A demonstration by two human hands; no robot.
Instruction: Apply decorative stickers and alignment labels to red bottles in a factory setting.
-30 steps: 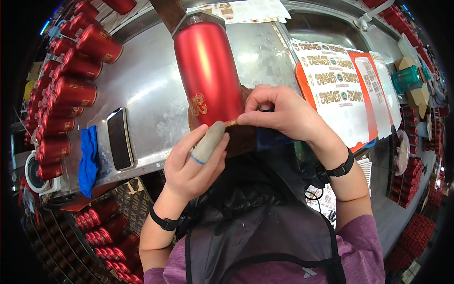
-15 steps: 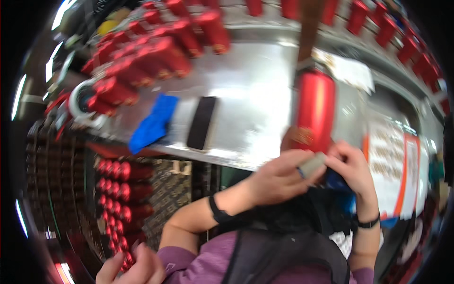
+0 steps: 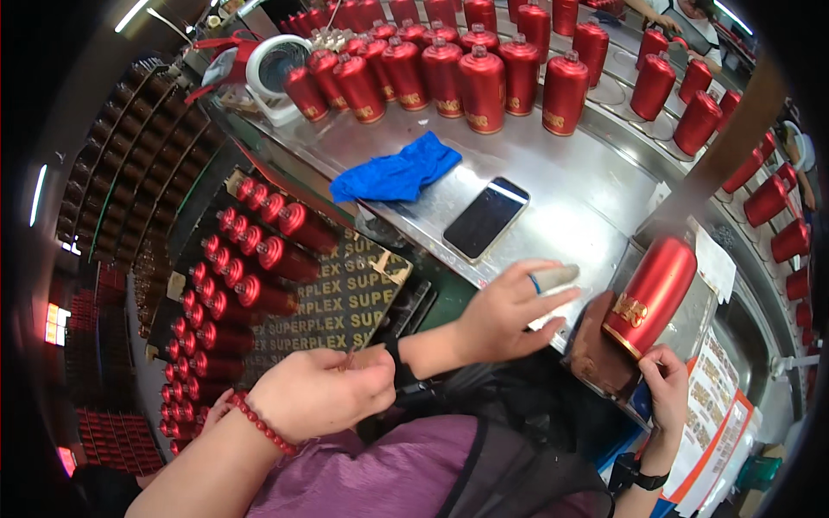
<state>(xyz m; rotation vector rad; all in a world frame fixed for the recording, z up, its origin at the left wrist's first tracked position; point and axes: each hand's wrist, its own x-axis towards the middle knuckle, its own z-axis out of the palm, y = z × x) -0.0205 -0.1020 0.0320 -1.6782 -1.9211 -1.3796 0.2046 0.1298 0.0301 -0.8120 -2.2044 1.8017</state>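
My left hand (image 3: pixel 522 311) is open, fingers spread above the metal table's front edge; a grey finger cover and a blue band are on one finger. A shiny red bottle (image 3: pixel 661 285) with gold lettering lies on a dark brown rest (image 3: pixel 596 350), its base toward me. By that base is my right hand (image 3: pixel 665 380), its thumb and forefinger curled together. Whatever they pinch is too small or hidden to make out. Left of my left forearm, a co-worker's hand (image 3: pixel 324 393) with a red bead bracelet holds a small brownish piece.
A phone (image 3: pixel 486 218) and a blue cloth (image 3: pixel 397 173) lie on the metal table (image 3: pixel 553 181). Red bottles (image 3: pixel 482 91) stand along its back and on a curved conveyor (image 3: pixel 656 125). Capped red bottles (image 3: pixel 281 250) fill a box at left. A printed sheet (image 3: pixel 712 380) is at right.
The view has turned, so the table appears slanted. My left hand has come away from the bottle's base and spread its fingers. The co-worker's hand has reached further in from the lower left.
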